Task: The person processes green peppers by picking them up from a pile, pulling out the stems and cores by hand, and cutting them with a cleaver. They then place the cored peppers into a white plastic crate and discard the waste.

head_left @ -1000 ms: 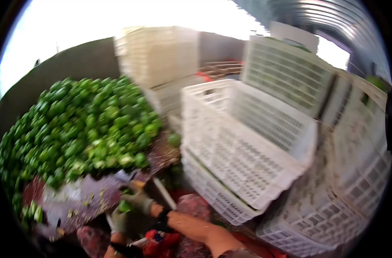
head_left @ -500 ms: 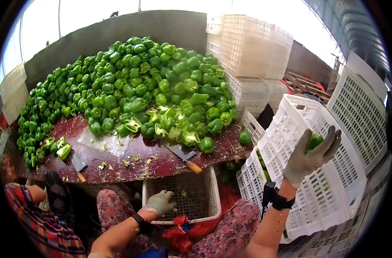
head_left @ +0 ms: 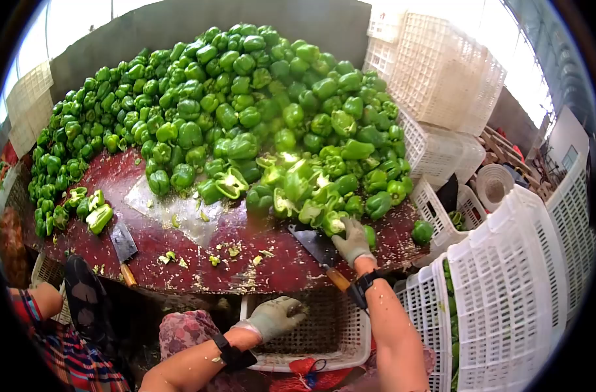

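Note:
My right hand (head_left: pixel 353 240), in a pale work glove, reaches to the front of the pepper pile. Its fingers close over a whole green bell pepper (head_left: pixel 370 237), partly hidden by the glove. A cut pepper (head_left: pixel 335 223) lies against its left side. Just below is a broad-bladed knife (head_left: pixel 316 246) with a wooden handle, flat on the table. My left hand (head_left: pixel 278 318), also gloved, hovers over the near side of a white plastic crate (head_left: pixel 360 340) at my lap. Its fingers are loosely bent and apart, with nothing visible in them.
The big pile of green peppers (head_left: pixel 200 111) covers the back of the red table (head_left: pixel 180 264). A second knife (head_left: pixel 123 242) lies at left, near another person's leg (head_left: pixel 88 313). White crates (head_left: pixel 507 287) stand at right; more are stacked (head_left: pixel 435 72) behind.
My right hand has come down from beside the white crates at right to the pepper at the table's front. My left hand stays over the lap crate. The view has turned slightly.

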`<state>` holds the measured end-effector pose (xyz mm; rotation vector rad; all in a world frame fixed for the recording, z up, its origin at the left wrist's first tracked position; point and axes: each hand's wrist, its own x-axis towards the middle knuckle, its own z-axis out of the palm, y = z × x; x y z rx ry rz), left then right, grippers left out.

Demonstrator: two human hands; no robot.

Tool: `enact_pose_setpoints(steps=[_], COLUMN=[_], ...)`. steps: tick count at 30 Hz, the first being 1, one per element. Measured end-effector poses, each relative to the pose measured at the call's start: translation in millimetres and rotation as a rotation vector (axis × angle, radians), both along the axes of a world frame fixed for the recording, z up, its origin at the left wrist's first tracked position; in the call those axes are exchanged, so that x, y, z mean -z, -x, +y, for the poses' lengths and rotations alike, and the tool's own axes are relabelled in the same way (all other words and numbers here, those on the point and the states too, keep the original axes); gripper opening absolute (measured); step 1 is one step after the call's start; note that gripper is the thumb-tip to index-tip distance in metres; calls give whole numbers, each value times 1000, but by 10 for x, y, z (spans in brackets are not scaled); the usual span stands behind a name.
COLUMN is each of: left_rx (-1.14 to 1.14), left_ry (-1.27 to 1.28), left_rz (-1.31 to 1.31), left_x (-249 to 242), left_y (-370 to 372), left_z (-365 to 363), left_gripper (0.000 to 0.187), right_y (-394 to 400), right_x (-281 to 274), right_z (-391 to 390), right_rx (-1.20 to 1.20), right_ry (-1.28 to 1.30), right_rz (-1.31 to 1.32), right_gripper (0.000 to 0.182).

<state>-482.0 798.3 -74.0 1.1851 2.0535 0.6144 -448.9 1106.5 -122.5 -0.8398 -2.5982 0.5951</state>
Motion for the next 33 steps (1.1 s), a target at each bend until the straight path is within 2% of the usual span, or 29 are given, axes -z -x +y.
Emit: enact_pose_setpoints(steps=[1,3,4,7,10,12,14,15,16,17,19,21,22,25,26,29,30,33], left_rx=[-11,3,-6,-33,-80,-114,-261,-339,-465,-515,-641,-672,-821,-789,-803,-704,-763,-722], left_ry=[-16,-61,-68,-61,-71,-98,-220,-280,-384,-481,-632,-796,-868,-913,-946,-1027,-1019,-1034], left_rz=[-31,-33,-47,-99,-119,-140,-226,-273,-464,-504,-613,-865,-1110,-1311,-1269,-1421,-1374,-1479], left_x=[-5,5,5,-111,-263,-272,-248,-214,-152,-158,-209,-188,-315,-257,-253,-161,-119,-177], left_y=[36,125,160,275,346,380,384,380,382,408,431,469,422,512,495,493,460,386], left_z=[7,8,17,33,92,118,135,140,150,148,153,100,61,-221,-255,-402,-412,-518], left_gripper=[48,44,44,43,42,41,42,43,48,58,68,84,75,61,45,34,30,27], right_y=[86,264,341,397,394,347,320,305,292,263,192,112,80,-9,-37,-157,-179,-194], right_x=[-12,-80,-107,-229,-223,-231,-298,-319,-464,-609,-922,-1051,-1040,-1060,-1110,-1137,-1085,-1137], right_z=[10,25,58,-77,-157,-157,-245,-334,-533,-767,-1329,-1814,-2007,-2080,-2142,-2317,-2365,-2636], right_rx=[-38,-36,-5,36,167,175,185,163,133,99,-153,-350,-360,-432,-474,-399,-418,-418], right_ry=[-48,-86,-33,-133,-122,-71,-62,-84,-106,-123,-164,-169,-163,475,394,617,563,768], right_rz=[8,-138,-184,-217,-264,-203,-70,3,72,134,219,220,161,163,193,67,100,292], right_gripper=[61,62,65,65,69,72,77,77,78,78,77,74,74,73,71,67,63,57])
